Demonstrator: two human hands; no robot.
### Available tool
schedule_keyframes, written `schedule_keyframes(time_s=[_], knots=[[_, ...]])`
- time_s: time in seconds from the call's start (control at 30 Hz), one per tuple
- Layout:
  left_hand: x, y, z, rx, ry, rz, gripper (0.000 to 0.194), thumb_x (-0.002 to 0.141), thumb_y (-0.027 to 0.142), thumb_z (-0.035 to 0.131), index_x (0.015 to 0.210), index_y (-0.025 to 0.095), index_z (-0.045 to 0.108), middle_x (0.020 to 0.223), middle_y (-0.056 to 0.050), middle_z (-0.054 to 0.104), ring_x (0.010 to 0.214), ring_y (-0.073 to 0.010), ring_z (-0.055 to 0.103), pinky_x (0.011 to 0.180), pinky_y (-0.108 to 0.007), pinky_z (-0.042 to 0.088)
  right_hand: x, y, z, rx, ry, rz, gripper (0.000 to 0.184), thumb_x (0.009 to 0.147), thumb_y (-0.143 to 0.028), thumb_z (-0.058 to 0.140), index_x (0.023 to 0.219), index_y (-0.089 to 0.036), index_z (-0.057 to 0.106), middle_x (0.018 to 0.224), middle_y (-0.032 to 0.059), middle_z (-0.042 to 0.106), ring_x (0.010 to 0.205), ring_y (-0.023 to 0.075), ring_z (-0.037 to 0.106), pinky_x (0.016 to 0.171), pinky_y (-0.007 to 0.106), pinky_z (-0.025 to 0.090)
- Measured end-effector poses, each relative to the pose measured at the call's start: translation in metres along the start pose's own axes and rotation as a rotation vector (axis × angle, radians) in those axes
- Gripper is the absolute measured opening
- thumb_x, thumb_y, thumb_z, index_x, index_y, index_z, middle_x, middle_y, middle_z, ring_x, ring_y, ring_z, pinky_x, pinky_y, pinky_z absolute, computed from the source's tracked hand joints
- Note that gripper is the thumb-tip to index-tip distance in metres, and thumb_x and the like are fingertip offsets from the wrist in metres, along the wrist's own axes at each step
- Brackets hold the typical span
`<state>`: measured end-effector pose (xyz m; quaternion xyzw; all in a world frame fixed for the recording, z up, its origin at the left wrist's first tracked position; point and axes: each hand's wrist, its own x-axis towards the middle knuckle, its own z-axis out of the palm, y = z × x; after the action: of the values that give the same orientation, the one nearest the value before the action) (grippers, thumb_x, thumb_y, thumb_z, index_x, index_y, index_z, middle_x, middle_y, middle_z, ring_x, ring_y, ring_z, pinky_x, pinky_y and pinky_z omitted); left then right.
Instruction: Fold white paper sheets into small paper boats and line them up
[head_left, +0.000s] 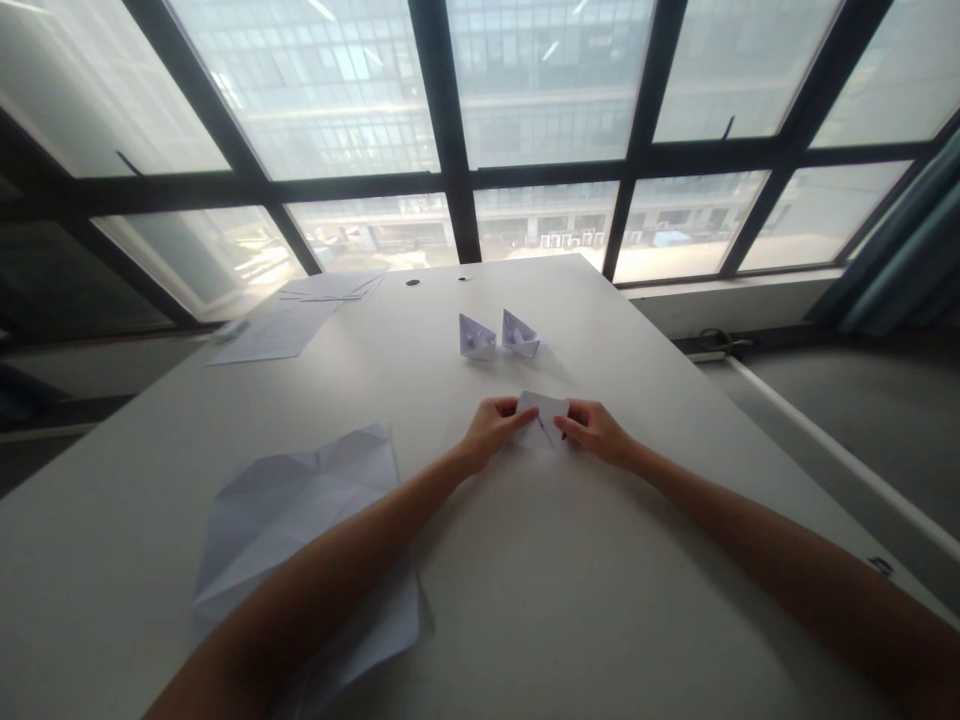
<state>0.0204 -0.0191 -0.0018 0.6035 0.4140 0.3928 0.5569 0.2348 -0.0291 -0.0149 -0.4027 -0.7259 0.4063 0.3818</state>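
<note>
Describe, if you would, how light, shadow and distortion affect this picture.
Head view: hazy glare in the windows, the forearms dark by contrast; head view: soft shadows on the table; head view: wide-angle stretch toward the edges, fold details indistinct on the small paper between left hand and right hand.

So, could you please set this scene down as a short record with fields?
Left hand: holds the left side of the small paper
Right hand: at the paper's right edge, thumb on top
Beyond the hands: two folded shapes, side by side
Near left: creased sheet, partly hidden by the left forearm
Far left: flat sheets
Surface: white table
Background: windows
</note>
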Motion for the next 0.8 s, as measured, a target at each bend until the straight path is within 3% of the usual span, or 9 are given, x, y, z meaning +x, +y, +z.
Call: schedule_keyframes(time_s=[0.1,0.27,0.47,0.8], knots=[[-0.0019,0.0023,-0.0002,0.170,-0.150,0.037,0.055,0.075,0.064,0.070,0.076,0.009,0.068,0.063,0.001,0.053,0.057,-0.0099,0.044,0.051,-0.021,0.030,-0.0004,0.0004,0.0001,0.044,0.000,0.012,0.041,0.084,-0.056,0.062,0.083,-0.015,0.065,0.068,-0.0004,0.056,0.061,0.0130,0.046,0.056,0.025,0.035],[-0.0005,0.0009,-0.0014,0.335,-0.250,0.110,0.058,0.080,0.068,0.062,0.058,0.014,0.050,0.056,0.005,0.034,0.054,-0.0073,0.029,0.049,-0.022,0.019,-0.0025,0.0020,0.0018,-0.015,-0.057,-0.003,0.039,0.082,-0.053,0.065,0.069,-0.016,0.059,0.062,-0.0029,0.047,0.059,0.0116,0.040,0.054,0.025,0.030],[0.0013,-0.0006,-0.0003,0.328,-0.264,0.089,0.058,0.084,0.068,0.055,0.063,0.014,0.053,0.057,0.005,0.035,0.055,-0.0087,0.030,0.049,-0.023,0.021,-0.0029,0.0011,0.0008,-0.031,-0.083,-0.010,0.037,0.086,-0.047,0.059,0.065,-0.017,0.056,0.059,-0.0038,0.042,0.058,0.0113,0.036,0.054,0.025,0.028],[-0.0002,0.0004,0.0000,0.282,-0.231,0.054,0.058,0.083,0.067,0.058,0.062,0.013,0.056,0.057,0.004,0.035,0.056,-0.0088,0.030,0.050,-0.023,0.022,-0.0014,-0.0022,-0.0007,0.002,-0.080,0.036,0.037,0.084,-0.047,0.058,0.062,-0.017,0.055,0.057,-0.0043,0.041,0.056,0.0108,0.035,0.053,0.025,0.027]])
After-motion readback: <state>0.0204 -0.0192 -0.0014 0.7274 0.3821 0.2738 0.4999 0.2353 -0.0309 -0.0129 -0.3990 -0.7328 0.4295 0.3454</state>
